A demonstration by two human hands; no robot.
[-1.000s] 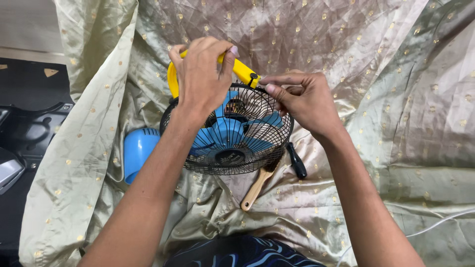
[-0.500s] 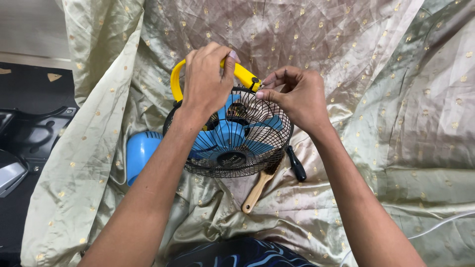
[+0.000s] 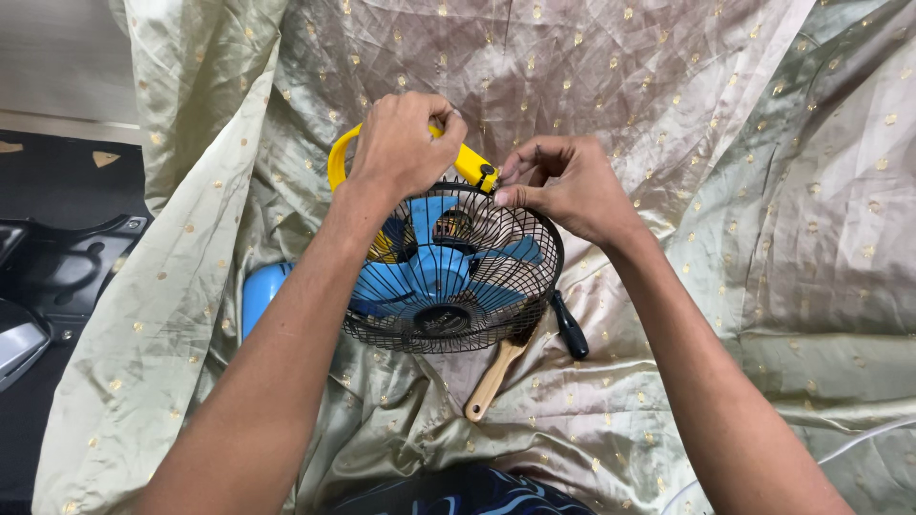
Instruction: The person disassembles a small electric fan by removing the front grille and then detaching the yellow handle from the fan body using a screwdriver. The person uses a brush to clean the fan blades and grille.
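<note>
On a crumpled, pale green satin cloth (image 3: 725,191) dotted with small gold spots, a small fan (image 3: 448,272) lay tilted back, its black wire grille (image 3: 496,315) facing up toward the camera and its blue blades (image 3: 429,272) showing through the wires. The left hand (image 3: 405,143) was closed around the yellow handle (image 3: 339,157) that arched over the top of the fan, fingers curled over it and the thumb wrapped toward the near side. The right hand (image 3: 563,186) sat just beside it at the upper right rim of the grille, its thumb and forefinger pinched together at the spot where the yellow handle met the cage, near a small dark screw or knob (image 3: 488,171); whether the fingertips actually held something tiny there could not be told. A blue rounded housing (image 3: 256,291) lay on the cloth to the left of the fan, partly hidden behind the left forearm. Below the grille's right edge, a brush with a wooden handle (image 3: 491,381) rested on the fabric with its head tucked under the cage, and a black tool handle (image 3: 571,329) lay just beside it. Dark plastic parts (image 3: 57,257) sat on the floor at the far left, and a white cord (image 3: 859,443) crossed the lower right corner.
</note>
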